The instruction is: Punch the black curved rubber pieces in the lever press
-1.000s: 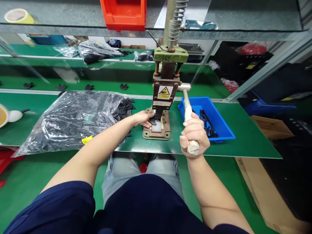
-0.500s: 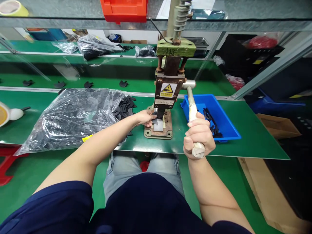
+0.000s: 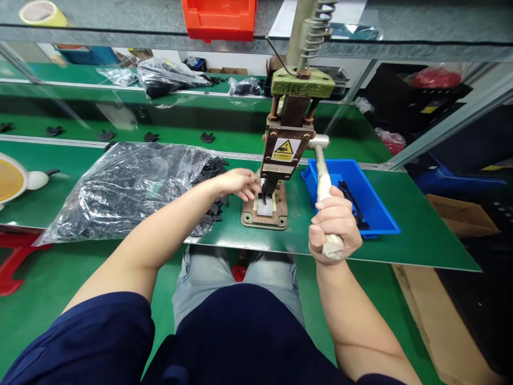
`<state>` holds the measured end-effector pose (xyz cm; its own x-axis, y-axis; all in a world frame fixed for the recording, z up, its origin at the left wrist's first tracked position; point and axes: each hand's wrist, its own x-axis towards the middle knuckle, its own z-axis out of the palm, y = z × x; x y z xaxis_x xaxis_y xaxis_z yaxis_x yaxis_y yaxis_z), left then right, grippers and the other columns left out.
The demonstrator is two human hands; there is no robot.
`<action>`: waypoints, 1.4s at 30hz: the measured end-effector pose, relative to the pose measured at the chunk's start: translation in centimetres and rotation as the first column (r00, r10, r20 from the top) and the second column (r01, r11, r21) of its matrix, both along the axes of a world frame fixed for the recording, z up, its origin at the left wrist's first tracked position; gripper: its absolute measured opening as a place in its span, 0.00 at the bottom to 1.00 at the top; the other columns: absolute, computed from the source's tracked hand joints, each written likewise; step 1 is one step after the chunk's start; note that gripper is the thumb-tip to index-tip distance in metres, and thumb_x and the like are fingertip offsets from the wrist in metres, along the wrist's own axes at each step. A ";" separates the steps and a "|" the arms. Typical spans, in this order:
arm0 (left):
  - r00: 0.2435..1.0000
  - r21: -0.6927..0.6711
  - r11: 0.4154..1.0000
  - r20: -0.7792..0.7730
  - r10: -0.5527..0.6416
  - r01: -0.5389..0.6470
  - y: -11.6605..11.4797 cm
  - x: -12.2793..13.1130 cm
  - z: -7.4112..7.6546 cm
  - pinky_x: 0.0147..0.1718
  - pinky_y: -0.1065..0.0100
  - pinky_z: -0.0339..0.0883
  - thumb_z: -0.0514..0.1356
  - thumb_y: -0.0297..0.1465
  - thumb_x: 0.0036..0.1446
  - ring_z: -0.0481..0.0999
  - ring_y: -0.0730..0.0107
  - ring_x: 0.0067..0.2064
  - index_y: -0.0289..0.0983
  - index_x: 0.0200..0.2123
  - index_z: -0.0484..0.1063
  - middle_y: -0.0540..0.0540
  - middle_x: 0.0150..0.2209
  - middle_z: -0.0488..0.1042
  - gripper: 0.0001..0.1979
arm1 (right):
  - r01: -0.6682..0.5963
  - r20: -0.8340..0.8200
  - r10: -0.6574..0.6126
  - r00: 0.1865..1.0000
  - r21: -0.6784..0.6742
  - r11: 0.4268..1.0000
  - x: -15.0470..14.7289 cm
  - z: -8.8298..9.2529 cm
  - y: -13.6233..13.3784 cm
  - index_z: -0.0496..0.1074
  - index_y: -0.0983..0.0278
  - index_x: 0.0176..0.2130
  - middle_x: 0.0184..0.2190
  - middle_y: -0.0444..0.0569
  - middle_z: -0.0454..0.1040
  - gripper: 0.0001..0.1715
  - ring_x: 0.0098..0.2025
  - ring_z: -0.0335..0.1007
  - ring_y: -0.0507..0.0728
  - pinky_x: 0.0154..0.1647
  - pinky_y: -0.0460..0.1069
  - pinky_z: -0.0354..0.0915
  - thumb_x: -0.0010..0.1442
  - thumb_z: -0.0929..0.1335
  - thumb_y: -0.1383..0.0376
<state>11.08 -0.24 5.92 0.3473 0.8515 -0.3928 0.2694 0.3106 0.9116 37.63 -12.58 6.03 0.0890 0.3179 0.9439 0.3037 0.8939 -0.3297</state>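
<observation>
My right hand [image 3: 336, 224] is wrapped round the tape-bound lever [image 3: 324, 179] of a hand press [image 3: 282, 144]. My left hand [image 3: 240, 183] is just left of the press's ram, fingers apart, with nothing visible in it. A small black part [image 3: 263, 199] sits under the ram, at the metal block [image 3: 265, 207] on the press base [image 3: 246, 220]; its far end is hidden. Left of the press lies a clear plastic bag [image 3: 136, 187] full of black curved pieces, several of which spill from its mouth [image 3: 212, 171] close to my left wrist.
Right of the press, a blue bin [image 3: 379, 214] holds thin black strips [image 3: 352, 200]. Several black curved pieces [image 3: 207, 137] lie along the green surface behind. A metal shelf [image 3: 140, 35] with a red bin [image 3: 220, 18] crosses overhead. A white-and-yellow round object [image 3: 12, 179] stands far left.
My left hand has let go of the black part at the press and drawn slightly back, its fingers spreading. My right hand stays on the lever. The whole view has shifted a little.
</observation>
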 end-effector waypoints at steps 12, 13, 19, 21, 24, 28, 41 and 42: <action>0.364 0.292 0.725 -0.929 0.060 0.624 2.5 -10.8 -3.3 0.67 0.54 0.61 0.66 0.35 0.62 0.71 0.44 0.67 0.37 0.64 0.77 0.35 0.65 0.77 0.27 | 0.027 -0.049 -0.026 0.998 0.020 0.999 -0.3 -0.3 0.5 0.67 0.54 0.28 0.24 0.38 0.73 0.15 0.38 0.78 0.57 0.67 0.69 0.74 0.60 0.75 0.58; 0.323 0.262 0.732 -0.944 0.061 0.628 2.8 -10.4 -3.4 0.68 0.51 0.60 0.66 0.38 0.63 0.69 0.42 0.68 0.36 0.67 0.75 0.33 0.66 0.75 0.30 | 0.029 -0.043 -0.028 0.999 0.019 0.999 -0.3 -0.3 0.5 0.67 0.54 0.28 0.24 0.38 0.73 0.15 0.37 0.78 0.57 0.67 0.70 0.74 0.60 0.75 0.58; 0.171 0.057 0.828 -0.984 -0.047 0.557 5.4 -8.9 -3.4 0.70 0.43 0.55 0.71 0.54 0.56 0.65 0.36 0.71 0.39 0.71 0.69 0.31 0.66 0.75 0.45 | 0.020 0.033 -0.021 0.999 0.035 0.999 0.3 -0.3 0.4 0.68 0.57 0.29 0.27 0.36 0.74 0.13 0.41 0.79 0.54 0.67 0.67 0.73 0.61 0.74 0.60; 0.177 0.047 0.844 -0.983 -0.057 0.535 5.8 -8.7 -3.4 0.70 0.43 0.54 0.71 0.55 0.54 0.66 0.36 0.70 0.40 0.70 0.70 0.31 0.64 0.77 0.45 | 0.016 0.037 -0.018 0.999 0.038 0.999 0.3 -0.3 0.4 0.68 0.57 0.30 0.27 0.36 0.74 0.13 0.42 0.79 0.54 0.68 0.67 0.73 0.61 0.74 0.61; 0.210 0.056 0.870 -0.976 -0.055 0.490 5.6 -8.5 -3.4 0.70 0.42 0.54 0.74 0.54 0.51 0.69 0.36 0.69 0.41 0.66 0.72 0.32 0.60 0.80 0.44 | 0.014 0.028 -0.015 0.999 0.049 0.999 0.3 -0.4 0.6 0.68 0.57 0.30 0.27 0.37 0.73 0.13 0.42 0.79 0.54 0.68 0.68 0.73 0.61 0.74 0.61; 0.327 0.105 0.860 -0.942 -0.075 0.499 4.6 -8.0 -2.6 0.65 0.52 0.63 0.72 0.41 0.56 0.80 0.47 0.59 0.40 0.61 0.75 0.40 0.50 0.85 0.31 | 0.014 0.018 -0.015 1.000 0.065 0.998 0.2 -0.6 0.8 0.68 0.56 0.29 0.27 0.36 0.73 0.14 0.41 0.79 0.55 0.67 0.69 0.74 0.61 0.75 0.60; 0.397 0.305 0.703 -0.917 0.036 0.642 3.1 -6.6 -4.1 0.50 0.63 0.72 0.59 0.33 0.68 0.83 0.53 0.52 0.38 0.49 0.80 0.39 0.49 0.83 0.12 | 0.011 0.016 -0.012 1.000 0.048 0.999 0.2 -0.4 0.6 0.68 0.57 0.29 0.26 0.37 0.74 0.12 0.40 0.78 0.56 0.67 0.70 0.73 0.59 0.74 0.62; 0.426 0.334 0.702 -0.903 0.048 0.629 3.0 -6.3 -4.0 0.49 0.62 0.72 0.59 0.33 0.68 0.83 0.53 0.50 0.38 0.49 0.79 0.39 0.47 0.84 0.12 | 0.013 0.017 -0.013 1.000 0.046 0.999 0.2 -0.3 0.6 0.68 0.57 0.29 0.26 0.37 0.74 0.12 0.40 0.78 0.56 0.67 0.70 0.73 0.59 0.74 0.63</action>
